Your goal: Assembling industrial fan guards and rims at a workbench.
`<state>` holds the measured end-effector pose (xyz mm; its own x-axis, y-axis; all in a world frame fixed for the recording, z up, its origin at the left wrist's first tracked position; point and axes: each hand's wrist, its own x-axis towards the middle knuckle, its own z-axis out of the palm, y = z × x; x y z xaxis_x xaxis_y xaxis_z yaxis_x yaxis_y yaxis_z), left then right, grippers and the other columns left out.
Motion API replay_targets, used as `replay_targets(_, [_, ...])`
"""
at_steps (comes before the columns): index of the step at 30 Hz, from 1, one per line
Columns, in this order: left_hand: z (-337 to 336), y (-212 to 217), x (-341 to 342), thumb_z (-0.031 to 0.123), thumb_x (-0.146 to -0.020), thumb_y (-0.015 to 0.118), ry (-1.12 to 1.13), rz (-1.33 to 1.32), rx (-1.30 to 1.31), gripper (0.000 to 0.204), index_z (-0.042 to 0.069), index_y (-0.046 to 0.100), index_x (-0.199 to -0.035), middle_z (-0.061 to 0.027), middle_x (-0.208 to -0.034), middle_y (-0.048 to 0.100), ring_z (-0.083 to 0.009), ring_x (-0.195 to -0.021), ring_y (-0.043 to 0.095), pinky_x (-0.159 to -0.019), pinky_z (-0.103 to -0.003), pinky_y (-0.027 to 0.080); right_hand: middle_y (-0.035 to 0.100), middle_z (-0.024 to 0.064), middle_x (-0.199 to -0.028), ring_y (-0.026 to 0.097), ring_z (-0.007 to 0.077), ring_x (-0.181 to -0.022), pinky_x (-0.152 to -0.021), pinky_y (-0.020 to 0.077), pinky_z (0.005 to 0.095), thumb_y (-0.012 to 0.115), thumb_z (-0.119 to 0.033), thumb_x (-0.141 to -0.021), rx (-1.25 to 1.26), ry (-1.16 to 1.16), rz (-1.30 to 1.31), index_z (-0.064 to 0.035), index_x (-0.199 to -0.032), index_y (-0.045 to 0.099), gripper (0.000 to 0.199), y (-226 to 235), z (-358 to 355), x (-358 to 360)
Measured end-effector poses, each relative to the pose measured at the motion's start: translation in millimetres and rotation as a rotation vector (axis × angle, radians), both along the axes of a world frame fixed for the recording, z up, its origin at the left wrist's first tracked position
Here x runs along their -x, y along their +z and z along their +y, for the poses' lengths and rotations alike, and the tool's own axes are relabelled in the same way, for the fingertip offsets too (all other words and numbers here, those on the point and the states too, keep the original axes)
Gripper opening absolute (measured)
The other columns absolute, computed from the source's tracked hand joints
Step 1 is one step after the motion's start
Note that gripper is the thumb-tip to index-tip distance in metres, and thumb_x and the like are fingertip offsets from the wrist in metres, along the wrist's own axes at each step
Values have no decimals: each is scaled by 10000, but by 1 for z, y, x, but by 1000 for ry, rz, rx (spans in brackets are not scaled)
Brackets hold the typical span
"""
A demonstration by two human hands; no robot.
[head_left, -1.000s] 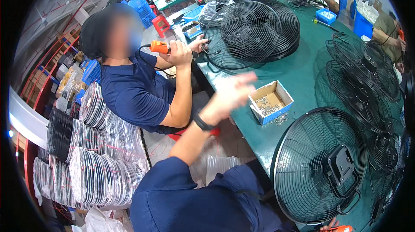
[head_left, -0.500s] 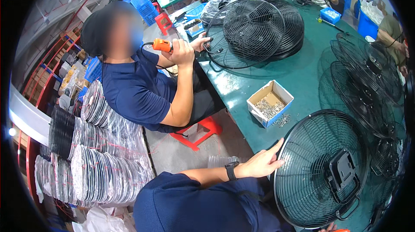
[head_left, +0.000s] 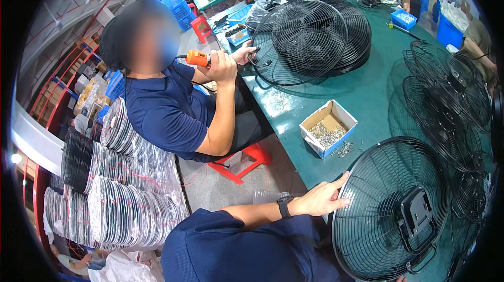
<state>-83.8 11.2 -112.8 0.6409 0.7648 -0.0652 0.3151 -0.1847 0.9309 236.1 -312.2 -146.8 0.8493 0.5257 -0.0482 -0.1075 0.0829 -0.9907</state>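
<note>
A round black wire fan cage stands tilted at the near right end of the green table, with a dark bracket plate and a loop handle on it. My left hand holds the left rim, thumb and forefinger against the wires and the other fingers partly hidden. Only a sliver of my right hand shows at the lower edge, by the bottom of the cage. Beyond the cage, a blue-and-white cardboard box contains small metal screws; loose screws lie beside it.
A co-worker on the left holds an orange power screwdriver near stacked fan cages. More cages lean along the right side. Bundled wire guards and a red stool are at left.
My left forefinger has drawn in against the rim, and the cage has shifted slightly. The orange piece beside my right hand has left view, and less of that hand shows.
</note>
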Motion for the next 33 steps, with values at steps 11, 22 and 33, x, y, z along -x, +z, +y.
replay_targets(11, [-3,-19,-3,275,-837,664,21,-26,-37,829,-69,187,-1421,-68,-490,424,-125,-443,425,-472,-302,385,589,61,-679,509,185,-526,-621,461,459,611,-475,-830,67,-201,296,-108,-1190,465,534,-20,-16,-5])
replay_targets(22, [11,-13,-4,245,-788,722,65,-13,144,867,-109,216,-1396,68,-539,429,-11,-520,366,-460,-196,315,483,266,-1281,596,181,-604,-534,497,276,511,-374,-897,-142,-201,304,52,-1342,369,633,-4,2,27])
replay_targets(33, [3,4,-8,179,-761,731,63,-41,249,863,-113,228,-1398,37,-644,528,-27,-581,446,-516,-200,393,535,257,-1218,428,105,-431,-389,391,246,461,-302,-931,-230,-186,367,63,-1307,404,528,2,-8,32])
